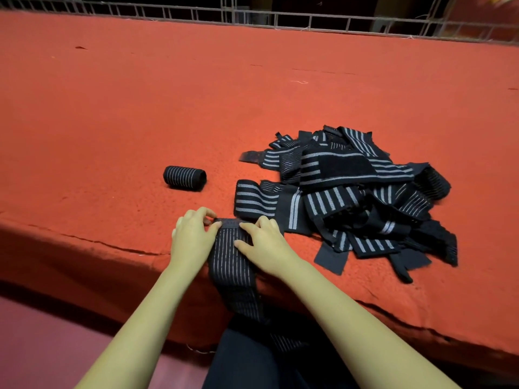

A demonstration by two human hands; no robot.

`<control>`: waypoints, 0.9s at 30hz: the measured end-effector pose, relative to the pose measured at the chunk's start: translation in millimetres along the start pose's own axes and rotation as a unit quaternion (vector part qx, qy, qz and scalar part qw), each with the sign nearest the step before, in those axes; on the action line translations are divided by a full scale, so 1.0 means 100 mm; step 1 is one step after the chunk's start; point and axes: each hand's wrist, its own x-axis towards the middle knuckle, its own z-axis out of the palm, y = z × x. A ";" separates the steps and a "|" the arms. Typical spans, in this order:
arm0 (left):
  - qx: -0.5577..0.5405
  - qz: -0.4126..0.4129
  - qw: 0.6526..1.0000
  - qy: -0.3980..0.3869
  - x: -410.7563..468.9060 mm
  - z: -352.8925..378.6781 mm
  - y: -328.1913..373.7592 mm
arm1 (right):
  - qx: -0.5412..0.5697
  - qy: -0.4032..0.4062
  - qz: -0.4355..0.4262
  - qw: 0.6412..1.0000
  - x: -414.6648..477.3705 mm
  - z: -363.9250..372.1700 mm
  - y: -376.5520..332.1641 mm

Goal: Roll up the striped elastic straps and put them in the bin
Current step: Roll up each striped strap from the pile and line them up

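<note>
A black strap with thin grey stripes (234, 265) lies flat at the near edge of the red table, and its tail hangs over the edge toward my lap. My left hand (193, 237) pinches the strap's far end at its left corner. My right hand (262, 242) pinches the same end at the right, thumb lying on the strap. A finished roll (184, 178) lies on its side to the left, apart from both hands. A loose heap of striped straps (351, 192) sits just right of my hands. No bin is in view.
The red felt table (140, 108) stretches far to the left and back. A wire grid fence (280, 19) runs along its far edge. The table's near edge (112, 245) drops to a pink floor at the lower left.
</note>
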 end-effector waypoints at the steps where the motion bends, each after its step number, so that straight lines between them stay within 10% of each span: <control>1: 0.013 0.005 1.000 0.003 0.00 -0.01 0.01 | 0.023 0.000 -0.004 1.000 -0.01 -0.03 0.00; 18: -0.040 0.220 0.974 -0.047 0.51 0.44 1.84 | -0.035 0.194 0.060 0.978 -0.27 -1.59 0.97; 27: -0.007 0.263 0.937 -0.228 0.24 0.95 2.06 | -0.015 0.218 0.038 0.975 0.02 -1.76 1.10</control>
